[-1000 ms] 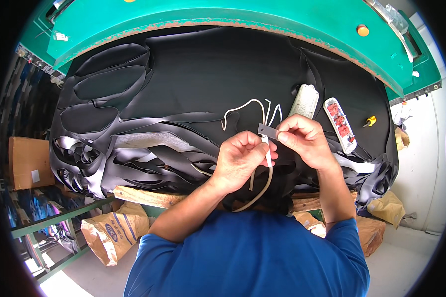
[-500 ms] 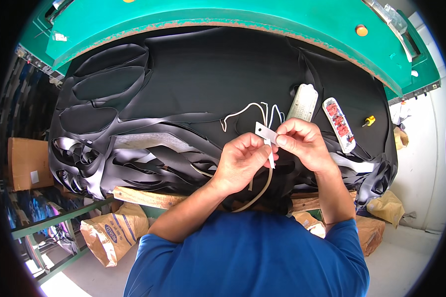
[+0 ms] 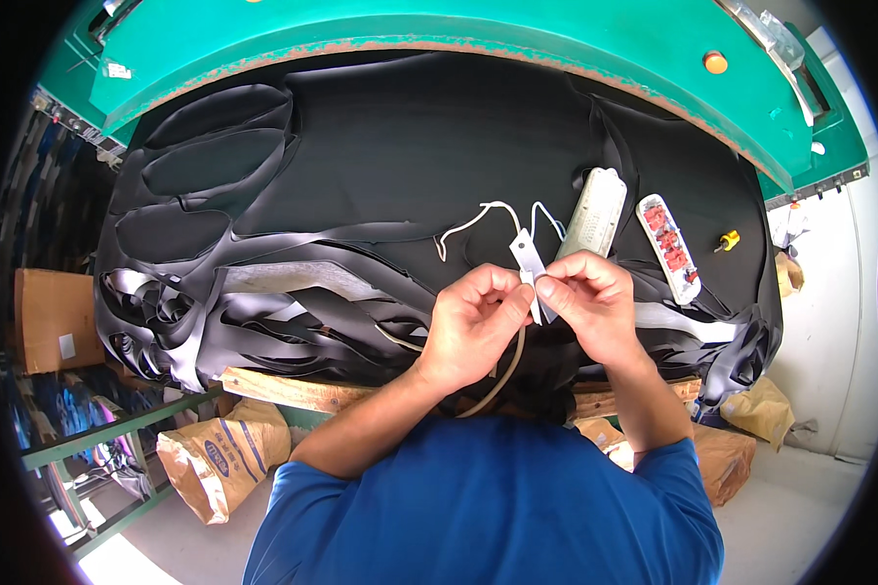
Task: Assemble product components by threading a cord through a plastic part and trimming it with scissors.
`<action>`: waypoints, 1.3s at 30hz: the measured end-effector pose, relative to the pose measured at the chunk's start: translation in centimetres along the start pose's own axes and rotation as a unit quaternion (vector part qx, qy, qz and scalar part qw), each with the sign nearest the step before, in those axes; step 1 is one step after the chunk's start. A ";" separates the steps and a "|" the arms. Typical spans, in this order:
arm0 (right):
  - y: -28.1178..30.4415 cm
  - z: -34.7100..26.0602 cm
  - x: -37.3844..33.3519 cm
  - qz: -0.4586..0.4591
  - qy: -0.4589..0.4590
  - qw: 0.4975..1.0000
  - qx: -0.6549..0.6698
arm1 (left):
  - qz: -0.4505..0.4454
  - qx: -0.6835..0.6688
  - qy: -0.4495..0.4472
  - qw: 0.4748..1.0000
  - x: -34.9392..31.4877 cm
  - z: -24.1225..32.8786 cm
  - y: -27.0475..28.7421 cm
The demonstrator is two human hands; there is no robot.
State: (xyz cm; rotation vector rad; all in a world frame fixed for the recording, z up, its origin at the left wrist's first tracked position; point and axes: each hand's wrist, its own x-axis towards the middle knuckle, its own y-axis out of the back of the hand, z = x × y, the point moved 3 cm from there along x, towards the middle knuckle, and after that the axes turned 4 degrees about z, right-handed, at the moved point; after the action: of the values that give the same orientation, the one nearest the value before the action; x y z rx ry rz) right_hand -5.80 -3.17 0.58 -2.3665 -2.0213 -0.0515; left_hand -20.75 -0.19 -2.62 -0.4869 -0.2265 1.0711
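Note:
My left hand (image 3: pixel 478 322) is closed, pinching a white cable (image 3: pixel 513 366) between thumb and fingers. Thin white wires (image 3: pixel 498 206) fan out beyond the fingertips, and the cable's lower part curves down toward my body. Against it, my right hand (image 3: pixel 592 302) pinches a flat pale metal strip with a hole (image 3: pixel 527 252) near its far end. Both thumbs nearly meet, so the strip's near edge and its contact with the cable are partly hidden. To the right lie a white power-strip cover (image 3: pixel 595 214) and an opened power-strip half with red sockets (image 3: pixel 667 249).
Black sheet material (image 3: pixel 429 146) covers the work surface, with cut-out offcuts heaped at left and front. A small yellow-handled tool (image 3: pixel 728 240) lies at right. A green machine beam (image 3: pixel 439 24) spans the back; a wooden edge (image 3: pixel 293 390) runs in front. A paper sack (image 3: pixel 229 463) stands lower left.
The metal strip has turned from lying crosswise to pointing away from me. My right hand has shifted slightly down and closer to my left, which stays almost in place.

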 end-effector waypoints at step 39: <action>0.5 -0.9 0.0 -0.027 -0.005 1.000 -0.011 | 0.004 -0.057 -0.021 0.998 0.0 -0.8 0.6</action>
State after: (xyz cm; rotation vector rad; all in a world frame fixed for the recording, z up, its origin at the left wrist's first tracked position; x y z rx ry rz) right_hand -5.35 -3.27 1.48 -2.3290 -2.0995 -0.0640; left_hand -20.87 -0.20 -3.59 -0.5676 -0.3237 1.0815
